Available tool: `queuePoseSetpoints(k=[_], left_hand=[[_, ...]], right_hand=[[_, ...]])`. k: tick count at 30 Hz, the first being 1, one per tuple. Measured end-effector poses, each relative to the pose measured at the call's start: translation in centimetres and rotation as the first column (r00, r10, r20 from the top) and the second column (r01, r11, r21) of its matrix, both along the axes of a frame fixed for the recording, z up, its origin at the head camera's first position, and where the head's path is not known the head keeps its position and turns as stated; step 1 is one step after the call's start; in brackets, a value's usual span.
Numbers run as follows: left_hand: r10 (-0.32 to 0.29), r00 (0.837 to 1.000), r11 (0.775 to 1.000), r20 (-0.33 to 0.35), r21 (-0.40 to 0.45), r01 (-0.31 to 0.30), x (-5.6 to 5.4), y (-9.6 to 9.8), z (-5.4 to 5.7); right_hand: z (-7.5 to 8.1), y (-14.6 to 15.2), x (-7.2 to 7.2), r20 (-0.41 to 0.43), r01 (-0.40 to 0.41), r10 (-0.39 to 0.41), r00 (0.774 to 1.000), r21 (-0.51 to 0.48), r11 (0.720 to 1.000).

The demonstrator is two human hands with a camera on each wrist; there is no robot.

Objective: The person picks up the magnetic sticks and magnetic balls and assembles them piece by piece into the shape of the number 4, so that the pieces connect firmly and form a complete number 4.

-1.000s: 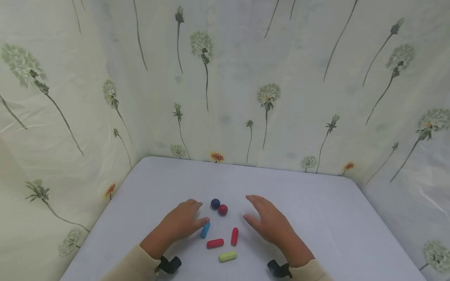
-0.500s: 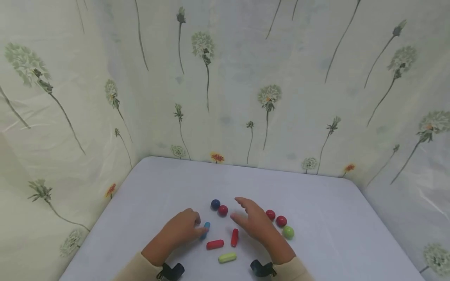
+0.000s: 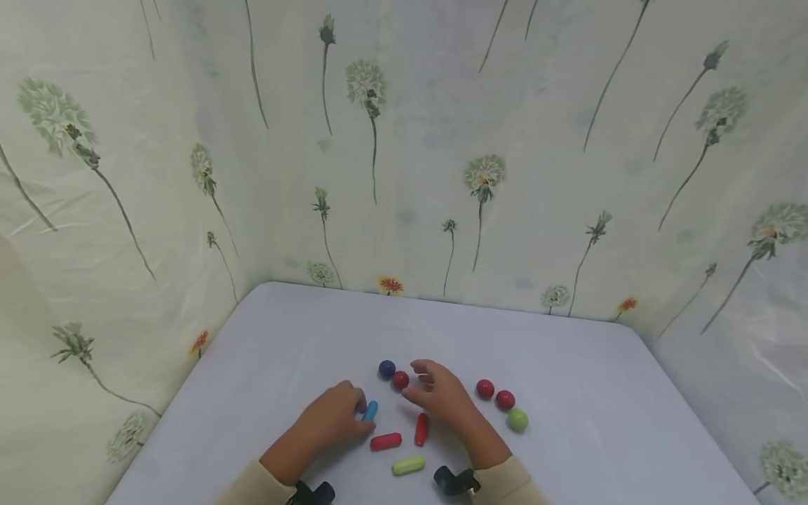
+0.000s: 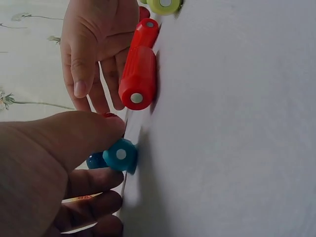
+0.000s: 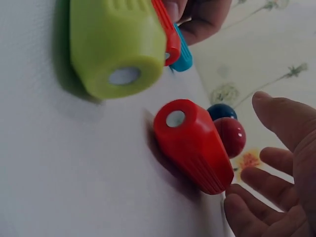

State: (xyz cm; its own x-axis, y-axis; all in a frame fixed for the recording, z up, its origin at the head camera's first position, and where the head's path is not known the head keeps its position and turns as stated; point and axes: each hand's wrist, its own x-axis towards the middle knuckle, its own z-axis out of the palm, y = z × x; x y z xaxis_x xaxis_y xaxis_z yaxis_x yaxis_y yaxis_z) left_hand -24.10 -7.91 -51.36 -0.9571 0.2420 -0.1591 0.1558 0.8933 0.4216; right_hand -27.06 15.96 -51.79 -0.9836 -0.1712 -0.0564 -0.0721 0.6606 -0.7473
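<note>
In the head view my left hand [image 3: 334, 415] is at a short blue magnetic stick [image 3: 370, 410]. The left wrist view shows the stick's pale round end between thumb and index finger, which pinch it from either side. My right hand [image 3: 440, 394] has its thumb and fingers spread apart beside a red ball [image 3: 400, 380], holding nothing. A dark blue ball [image 3: 387, 369] sits against that red ball. Two red sticks, one lying crosswise [image 3: 386, 441] and one pointing away [image 3: 421, 428], lie between the hands, with a yellow-green stick [image 3: 408, 465] nearer the body.
Right of the right hand, two red balls [image 3: 485, 389] and a green ball [image 3: 517, 420] form a slanting row on the white table [image 3: 303, 330]. A cloth with a dandelion print [image 3: 404, 140] hangs around the table's back and sides.
My right hand has moved left to the red ball, uncovering the row of balls behind it. My left hand has come down a little, its thumb and index finger closing around the blue stick.
</note>
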Motion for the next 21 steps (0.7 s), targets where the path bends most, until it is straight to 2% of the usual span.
queuePoseSetpoints(k=[7,13,21], left_hand=[[-0.002,1.000,0.999,-0.015,0.053,0.003,0.3,0.1,0.5],[-0.023,0.998,0.996,-0.059,0.085,0.028,0.2,0.0,0.3],[-0.033,0.997,0.989,-0.073,0.143,0.043,-0.1,-0.4,-0.1]], right_hand=[[0.1,-0.9,0.1,-0.018,0.001,0.000,1.000,0.016,1.000],[0.0,-1.3,0.1,-0.036,0.003,-0.001,0.999,0.036,0.999],[-0.5,-1.4,0.0,-0.053,0.006,-0.004,0.999,0.032,0.999]])
